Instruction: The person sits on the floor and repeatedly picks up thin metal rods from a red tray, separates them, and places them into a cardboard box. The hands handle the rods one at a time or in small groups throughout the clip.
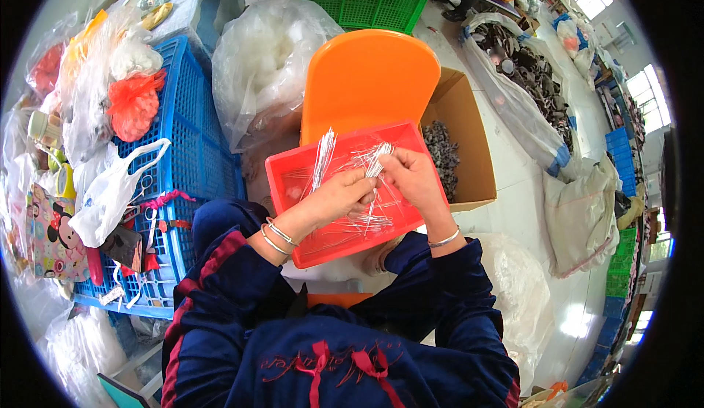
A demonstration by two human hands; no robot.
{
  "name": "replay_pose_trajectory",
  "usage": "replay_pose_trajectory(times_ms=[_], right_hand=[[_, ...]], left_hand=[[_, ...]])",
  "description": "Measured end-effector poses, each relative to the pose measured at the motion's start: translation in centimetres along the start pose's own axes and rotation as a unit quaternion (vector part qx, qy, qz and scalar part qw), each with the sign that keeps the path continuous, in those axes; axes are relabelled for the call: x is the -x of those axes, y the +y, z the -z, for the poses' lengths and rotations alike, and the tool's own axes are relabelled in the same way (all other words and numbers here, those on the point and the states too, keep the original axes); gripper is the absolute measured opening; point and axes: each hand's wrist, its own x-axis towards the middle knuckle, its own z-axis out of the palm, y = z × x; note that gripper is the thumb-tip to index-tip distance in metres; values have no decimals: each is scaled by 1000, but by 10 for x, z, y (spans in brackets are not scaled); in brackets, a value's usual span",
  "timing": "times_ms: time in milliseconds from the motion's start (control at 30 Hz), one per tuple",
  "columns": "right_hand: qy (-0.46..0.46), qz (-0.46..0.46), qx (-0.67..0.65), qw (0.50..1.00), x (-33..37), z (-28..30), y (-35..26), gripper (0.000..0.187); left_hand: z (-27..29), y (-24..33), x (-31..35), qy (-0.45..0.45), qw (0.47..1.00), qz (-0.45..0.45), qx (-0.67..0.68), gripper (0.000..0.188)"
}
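A red plastic tray point(282, 180) sits over my lap, with many thin, whitish wire-like sticks point(359, 223) scattered across its bottom. Above it my two hands meet. My right hand point(414, 178) pinches a small bundle of the sticks point(377, 157) between thumb and fingers. My left hand point(339, 199) is closed at the lower part of that bundle, its fingertips almost touching the right ones. A second, thicker bundle point(323, 157) stands up just beyond my left hand; its lower end is hidden, so I cannot tell whether the hand touches it.
An orange stool point(370, 78) stands behind the tray, beside a cardboard box point(469, 144) of small grey pieces. Left are a blue crate point(192, 118) with bags and scissors and a clear bag of white fluff point(275, 48). A sack of dark discs point(517, 85) lies right.
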Motion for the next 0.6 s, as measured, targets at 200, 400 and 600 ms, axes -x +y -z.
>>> replay_pose_trajectory(times_ms=[200, 400, 600], right_hand=[[-27, 10, -192, 981, 1, 16, -5, 16], [-43, 6, -204, 978, 4, 10, 2, 19], [-26, 34, -210, 977, 4, 6, 3, 19]], left_hand=[[0, 0, -1, -57, 993, -55, -88, 21], [-13, 5, 0, 14, 988, -84, -127, 18], [-11, 0, -3, 15, 990, -142, -10, 20]])
